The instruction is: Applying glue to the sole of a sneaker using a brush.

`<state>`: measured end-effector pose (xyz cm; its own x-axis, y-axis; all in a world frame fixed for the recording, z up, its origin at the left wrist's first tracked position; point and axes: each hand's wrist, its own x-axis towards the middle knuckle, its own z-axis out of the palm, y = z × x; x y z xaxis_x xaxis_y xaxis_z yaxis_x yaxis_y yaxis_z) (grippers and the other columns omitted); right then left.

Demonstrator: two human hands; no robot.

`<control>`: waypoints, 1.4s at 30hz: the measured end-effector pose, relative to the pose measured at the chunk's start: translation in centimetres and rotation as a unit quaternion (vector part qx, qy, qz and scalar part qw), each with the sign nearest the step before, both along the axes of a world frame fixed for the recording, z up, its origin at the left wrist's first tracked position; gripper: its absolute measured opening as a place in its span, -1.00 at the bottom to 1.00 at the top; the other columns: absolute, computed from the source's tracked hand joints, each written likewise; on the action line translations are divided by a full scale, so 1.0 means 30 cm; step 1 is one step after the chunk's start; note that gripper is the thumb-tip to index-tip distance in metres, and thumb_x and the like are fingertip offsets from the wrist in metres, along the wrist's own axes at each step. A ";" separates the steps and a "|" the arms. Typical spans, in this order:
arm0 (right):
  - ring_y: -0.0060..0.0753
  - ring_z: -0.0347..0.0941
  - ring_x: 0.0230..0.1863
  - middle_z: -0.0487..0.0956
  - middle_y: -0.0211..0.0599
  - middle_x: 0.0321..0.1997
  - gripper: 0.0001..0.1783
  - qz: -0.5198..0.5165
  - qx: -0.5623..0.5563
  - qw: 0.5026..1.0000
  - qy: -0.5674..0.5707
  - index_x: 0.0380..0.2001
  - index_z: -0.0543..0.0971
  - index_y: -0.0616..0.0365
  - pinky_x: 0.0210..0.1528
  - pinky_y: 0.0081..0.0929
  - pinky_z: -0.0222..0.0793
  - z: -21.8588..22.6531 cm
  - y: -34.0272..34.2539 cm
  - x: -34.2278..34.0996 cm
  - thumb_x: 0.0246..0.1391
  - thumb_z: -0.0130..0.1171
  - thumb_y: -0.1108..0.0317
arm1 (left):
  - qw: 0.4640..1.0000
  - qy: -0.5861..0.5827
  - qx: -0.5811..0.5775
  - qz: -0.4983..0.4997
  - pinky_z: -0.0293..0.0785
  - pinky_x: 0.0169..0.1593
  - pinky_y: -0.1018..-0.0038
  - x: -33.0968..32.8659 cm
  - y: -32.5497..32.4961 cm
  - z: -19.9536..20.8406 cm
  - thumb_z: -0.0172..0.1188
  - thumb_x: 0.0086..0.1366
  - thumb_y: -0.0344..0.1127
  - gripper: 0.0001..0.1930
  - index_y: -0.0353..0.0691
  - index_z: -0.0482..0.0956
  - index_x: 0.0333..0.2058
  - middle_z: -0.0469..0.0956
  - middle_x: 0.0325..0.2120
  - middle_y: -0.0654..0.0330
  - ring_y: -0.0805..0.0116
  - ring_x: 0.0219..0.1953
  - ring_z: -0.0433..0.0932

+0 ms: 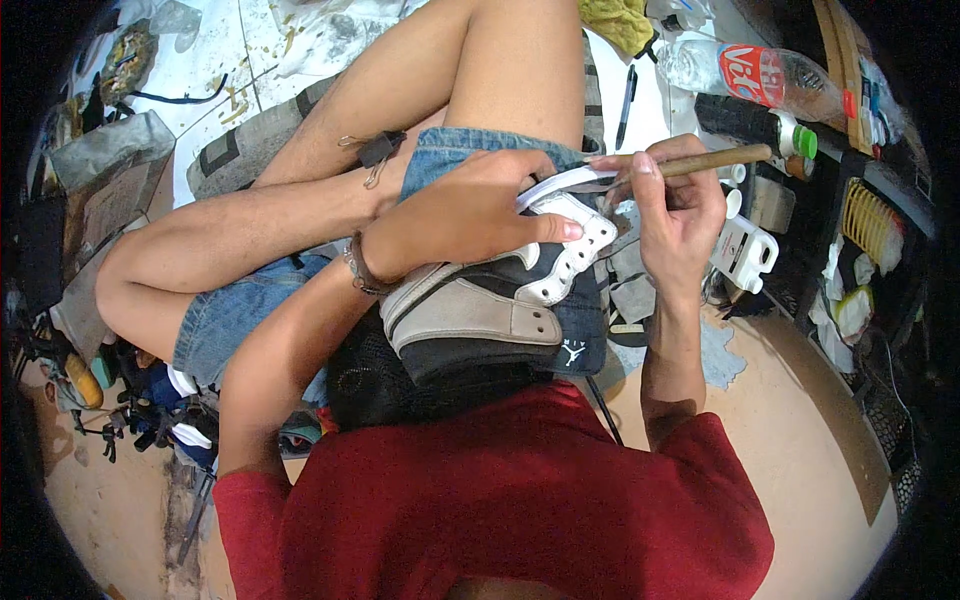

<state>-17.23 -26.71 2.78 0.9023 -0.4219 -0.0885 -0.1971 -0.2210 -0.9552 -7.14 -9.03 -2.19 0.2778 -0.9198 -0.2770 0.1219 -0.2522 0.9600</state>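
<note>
A high-top sneaker [470, 325] in white, grey and black lies across my lap, its collar toward my body. My left hand [470, 215] grips it from the left, thumb pressed on the white lace panel beside the eyelets. My right hand [682, 215] is closed around a slim tool with a round wooden handle [735, 157]. The handle's end points to the right, while its working end reaches toward the white strip of sole edge [568, 184]. What kind of tip it has is hard to make out.
A clear plastic bottle [810, 85] with a red label lies at the upper right, near a pen [626, 108] and a yellow cloth [615, 25]. A white jug [745, 252] stands right of my right hand. Assorted tools and clutter [130, 400] sit at the left.
</note>
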 end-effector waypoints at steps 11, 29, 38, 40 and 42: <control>-0.51 0.60 -0.45 0.65 -0.22 -0.44 -0.90 0.031 -0.057 0.998 0.027 -0.36 0.50 0.35 -0.38 -0.59 0.51 -0.006 0.005 0.008 0.17 0.20 0.52 | 1.000 -0.010 0.008 0.006 0.48 -0.27 0.36 -0.003 0.000 -0.001 0.36 0.19 -0.02 -0.51 -0.41 0.55 -0.19 0.61 -0.45 -0.05 0.19 -0.37 0.60; -0.55 0.57 -0.43 0.63 -0.21 -0.44 -0.88 -0.012 -0.064 0.997 0.042 -0.36 0.48 0.36 -0.38 -0.63 0.49 0.001 0.012 0.011 0.18 0.18 0.50 | 1.000 0.003 -0.008 0.013 0.46 -0.34 0.47 -0.015 0.007 -0.005 0.36 0.22 -0.11 -0.57 -0.39 0.52 -0.15 0.62 -0.45 0.06 0.40 -0.42 0.58; -0.38 0.62 -0.28 0.67 -0.07 -0.31 -0.92 0.079 -0.071 0.994 -0.038 -0.35 0.51 0.31 -0.20 -0.49 0.52 0.010 -0.030 -0.051 0.11 0.21 0.55 | 1.000 0.020 0.000 0.010 0.50 -0.23 0.31 -0.006 0.008 0.007 0.35 0.16 0.06 -0.43 -0.46 0.56 -0.21 0.61 -0.45 -0.11 0.08 -0.36 0.63; -0.26 0.64 -0.19 0.68 -0.07 -0.29 -0.91 0.103 -0.072 0.992 -0.027 -0.36 0.52 0.27 -0.04 -0.34 0.47 0.010 -0.039 -0.064 0.07 0.24 0.55 | 1.000 0.022 -0.002 0.009 0.50 -0.24 0.31 -0.011 0.011 -0.006 0.36 0.16 0.06 -0.43 -0.46 0.56 -0.21 0.61 -0.45 -0.11 0.08 -0.37 0.63; -0.21 0.64 -0.15 0.68 -0.09 -0.30 -0.90 0.128 -0.115 0.984 -0.048 -0.37 0.52 0.24 0.03 -0.27 0.42 0.005 -0.056 -0.065 0.05 0.26 0.55 | 1.000 0.025 -0.004 0.006 0.50 -0.24 0.31 -0.016 0.013 -0.015 0.36 0.15 0.07 -0.42 -0.47 0.56 -0.22 0.61 -0.45 -0.12 0.08 -0.37 0.63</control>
